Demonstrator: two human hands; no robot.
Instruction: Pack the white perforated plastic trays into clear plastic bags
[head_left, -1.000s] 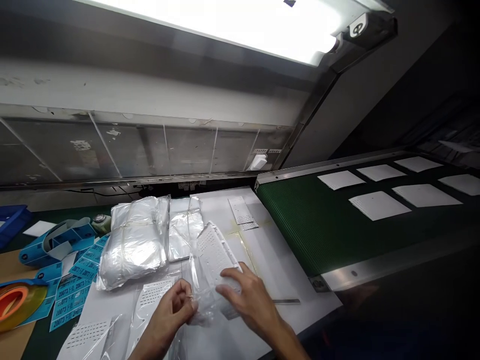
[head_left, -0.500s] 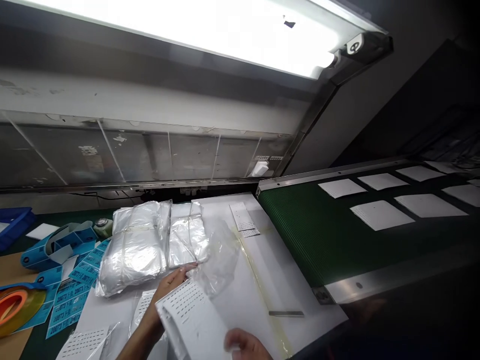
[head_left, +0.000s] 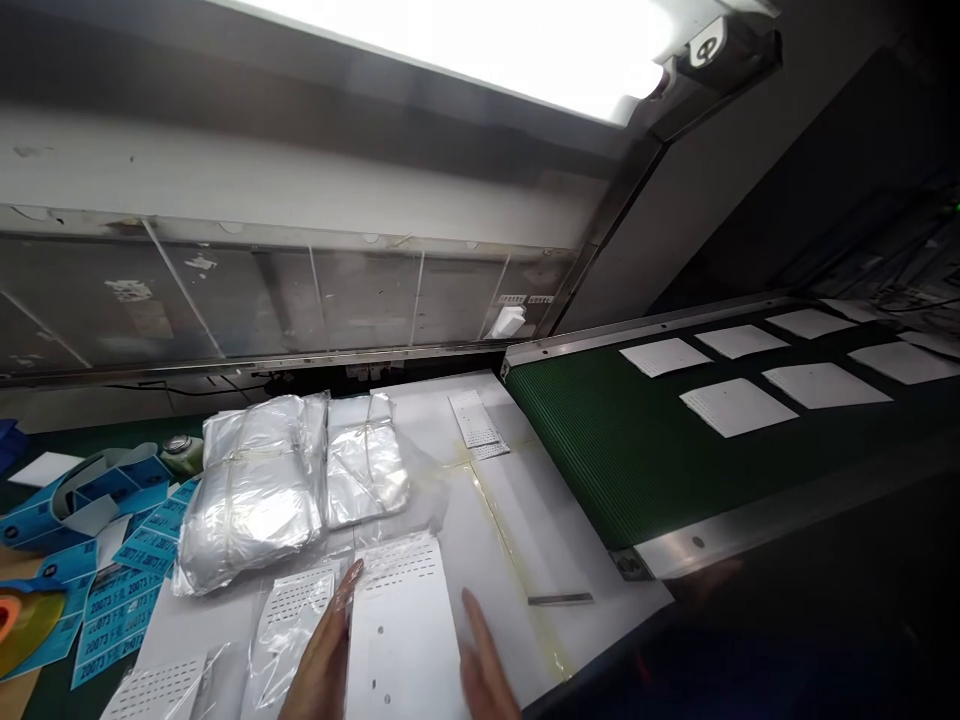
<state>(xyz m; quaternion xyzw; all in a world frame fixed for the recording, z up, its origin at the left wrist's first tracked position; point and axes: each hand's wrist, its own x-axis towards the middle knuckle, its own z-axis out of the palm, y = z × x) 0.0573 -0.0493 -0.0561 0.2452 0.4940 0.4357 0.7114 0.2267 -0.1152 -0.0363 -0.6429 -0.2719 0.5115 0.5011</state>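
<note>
A white card stack (head_left: 405, 640) with rows of short dark slots at its top stands between my hands, its upper end inside a clear plastic bag. My left hand (head_left: 322, 650) is against its left edge, thumb and fingers on the bag and cards. My right hand (head_left: 486, 665) is beside the right edge, fingers stretched out. Left of my left hand lies a bagged card pack (head_left: 289, 620), and another (head_left: 161, 690) is at the bottom left. Behind are two tied bundles of clear bags, a large one (head_left: 251, 490) and a smaller one (head_left: 366, 465).
A green conveyor belt (head_left: 592, 440) at the right carries several white cards. A small card (head_left: 476, 420) and a thin metal strip (head_left: 560, 600) lie on the white worktop (head_left: 517, 510). Blue labels (head_left: 120, 610) and a tape roll (head_left: 30, 625) sit at the left.
The card stack has turned upright, and the loose clear bag now covers its upper end. My right hand has opened out along its right side. The view has shifted slightly.
</note>
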